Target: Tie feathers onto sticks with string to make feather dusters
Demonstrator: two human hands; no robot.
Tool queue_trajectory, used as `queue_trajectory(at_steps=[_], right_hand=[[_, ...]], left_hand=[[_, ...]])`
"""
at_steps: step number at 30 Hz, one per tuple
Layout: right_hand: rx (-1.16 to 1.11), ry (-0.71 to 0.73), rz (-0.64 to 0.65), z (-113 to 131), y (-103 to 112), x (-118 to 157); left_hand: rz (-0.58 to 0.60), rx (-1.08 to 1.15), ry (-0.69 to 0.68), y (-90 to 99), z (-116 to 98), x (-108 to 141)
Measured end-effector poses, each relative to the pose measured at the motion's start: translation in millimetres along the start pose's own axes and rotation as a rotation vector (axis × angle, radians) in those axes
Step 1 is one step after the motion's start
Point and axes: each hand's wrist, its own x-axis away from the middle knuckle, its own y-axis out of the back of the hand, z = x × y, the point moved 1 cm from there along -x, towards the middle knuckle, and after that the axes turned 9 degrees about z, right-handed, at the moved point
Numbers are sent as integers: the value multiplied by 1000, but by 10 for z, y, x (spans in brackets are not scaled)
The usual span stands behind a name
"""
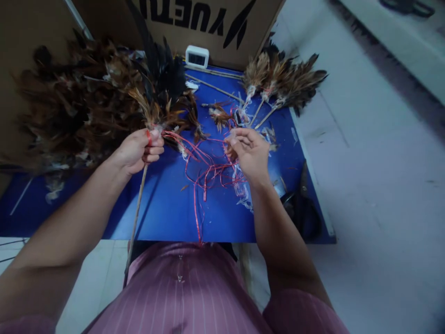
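My left hand [142, 147] is closed around the base of a feather duster [162, 88], where brown and black feathers meet a thin wooden stick [137, 213]. The stick slants down past the table edge toward my lap. Red string [198, 153] runs from the feather base at my left hand across to my right hand [250, 153], whose fingers are pinched on a strand. More of the string lies in a loose tangle below and between both hands, with one end hanging toward the table's front edge.
A heap of brown feathers [79, 102] covers the left of the blue table [222, 218]. Several finished-looking feather dusters [278, 79] lie at the back right. A small white digital clock [197, 56] stands before a cardboard box [215, 41]. Dark-handled scissors [304, 204] lie near the right edge.
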Motion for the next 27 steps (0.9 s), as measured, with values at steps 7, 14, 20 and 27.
queue_trajectory(at_steps=[7, 14, 20, 27], right_hand=[[33, 9, -23, -26, 52, -16], [12, -18, -43, -45, 73, -24], [9, -24, -56, -75, 116, -34], [-152, -87, -102, -72, 163, -60]], left_hand=[[10, -17, -13, 41, -57, 21], [-2, -53, -11, 22, -81, 32], [-13, -21, 1, 7, -77, 34], [-37, -7, 0, 5, -86, 39]])
